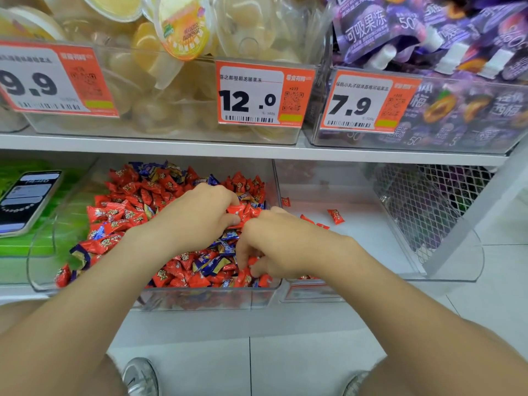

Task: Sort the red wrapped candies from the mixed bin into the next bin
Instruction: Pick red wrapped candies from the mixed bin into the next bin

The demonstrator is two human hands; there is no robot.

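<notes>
A clear mixed bin (pixel 43 261) on the lower shelf holds a heap of red wrapped candies (pixel 125 204) mingled with blue and gold wrapped ones (pixel 213 264). Both my hands are down in this heap. My left hand (pixel 197 215) has its fingers curled around red candies near the bin's right side. My right hand (pixel 268 247) pinches red candies at the front right corner. To the right, the neighbouring clear bin (pixel 445 270) has a few red candies (pixel 335 216) lying on its floor.
A phone (pixel 27 202) lies on green packs at the left. A mesh divider (pixel 420 207) borders the right bin. Above, a shelf carries jelly cup bins and purple pouches behind price tags (pixel 261 95). My shoes (pixel 140 377) show on the tiled floor below.
</notes>
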